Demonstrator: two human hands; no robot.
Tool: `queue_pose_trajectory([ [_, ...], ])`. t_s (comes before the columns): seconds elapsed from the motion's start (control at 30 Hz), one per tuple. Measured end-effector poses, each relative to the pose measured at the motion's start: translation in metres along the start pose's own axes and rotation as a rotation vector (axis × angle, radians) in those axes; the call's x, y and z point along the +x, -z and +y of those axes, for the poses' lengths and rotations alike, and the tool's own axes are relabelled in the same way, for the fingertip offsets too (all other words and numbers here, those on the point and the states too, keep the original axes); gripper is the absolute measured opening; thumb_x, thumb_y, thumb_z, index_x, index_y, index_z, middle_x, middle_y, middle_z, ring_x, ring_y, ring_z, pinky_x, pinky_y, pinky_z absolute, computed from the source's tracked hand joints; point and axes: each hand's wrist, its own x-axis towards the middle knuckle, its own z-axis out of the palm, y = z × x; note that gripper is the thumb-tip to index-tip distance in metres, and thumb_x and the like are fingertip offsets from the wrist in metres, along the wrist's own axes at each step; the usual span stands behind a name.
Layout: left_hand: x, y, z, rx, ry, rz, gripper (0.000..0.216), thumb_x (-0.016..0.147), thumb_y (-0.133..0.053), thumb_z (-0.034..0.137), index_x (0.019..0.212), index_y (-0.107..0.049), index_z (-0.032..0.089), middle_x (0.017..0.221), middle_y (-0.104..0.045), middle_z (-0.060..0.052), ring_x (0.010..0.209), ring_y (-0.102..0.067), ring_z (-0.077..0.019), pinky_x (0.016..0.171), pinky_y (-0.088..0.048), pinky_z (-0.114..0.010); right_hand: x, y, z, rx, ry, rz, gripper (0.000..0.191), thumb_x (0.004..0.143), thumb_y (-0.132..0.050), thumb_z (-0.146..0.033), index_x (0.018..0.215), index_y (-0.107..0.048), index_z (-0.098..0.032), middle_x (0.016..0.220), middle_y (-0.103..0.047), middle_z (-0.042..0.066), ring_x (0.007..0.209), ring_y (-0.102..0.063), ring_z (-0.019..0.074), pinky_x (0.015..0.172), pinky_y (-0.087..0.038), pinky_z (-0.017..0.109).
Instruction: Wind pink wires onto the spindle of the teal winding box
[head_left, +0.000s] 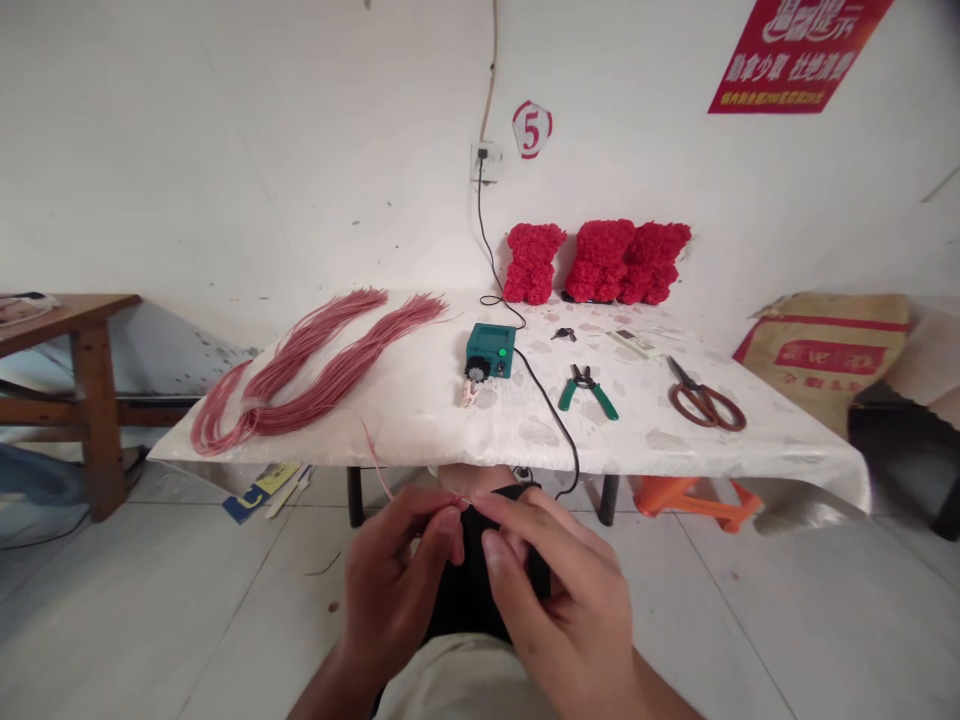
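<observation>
My left hand (397, 580) and my right hand (559, 590) are held together in front of me, below the table's front edge. Both pinch a thin pink wire (373, 455) that runs up from my fingertips to the table. A large bundle of the same pink wires (315, 365) lies on the left part of the white table (675, 440). A small green box (490, 350) with a lit green lamp and clips stands at the middle, its black cable (551, 410) hanging over the front edge.
Green-handled pliers (587, 390), brown scissors (701, 397), keys (564, 334) and a white remote (636, 344) lie on the table's right part. Red fluffy cushions (600, 260) lean on the wall. A wooden bench (82, 380) stands left, a sack (825, 350) right, an orange stool (690, 497) underneath.
</observation>
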Motion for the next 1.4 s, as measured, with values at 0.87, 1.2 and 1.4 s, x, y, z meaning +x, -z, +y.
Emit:
queue_pose_trajectory([
  [0.87,0.006,0.012,-0.001,-0.687,0.519,-0.436,0.03,0.094,-0.063,0.041,0.077,-0.055,0.019,0.047,-0.032,0.008,0.045,-0.021,-0.0072,0.048,-0.016,-0.023,0.017,0.006,0.013,0.099,-0.033,-0.126,0.027,0.09,-0.062,-0.017,0.116,-0.069,-0.023,0.069,-0.056,-0.004,0.064,-0.055,0.0108,0.066,-0.051,0.026],
  [1.2,0.006,0.007,-0.019,-0.746,0.445,-0.579,0.029,0.099,-0.056,0.034,0.075,-0.054,0.018,0.045,-0.031,0.008,0.042,-0.021,-0.0059,0.043,-0.018,-0.021,0.019,0.011,0.024,0.096,-0.031,-0.198,0.014,0.095,-0.061,-0.016,0.1,-0.073,-0.021,0.07,-0.06,-0.002,0.066,-0.056,0.0106,0.063,-0.047,0.025],
  [1.4,0.011,0.014,-0.017,-0.331,0.298,-0.505,0.025,0.098,-0.057,0.036,0.082,-0.067,0.02,0.055,-0.055,0.002,0.05,-0.047,-0.01,0.051,-0.037,-0.022,0.016,0.014,0.025,0.075,-0.113,-0.248,0.014,0.097,-0.058,-0.021,0.087,-0.068,-0.02,0.075,-0.065,0.0,0.069,-0.058,0.0122,0.061,-0.046,0.026],
])
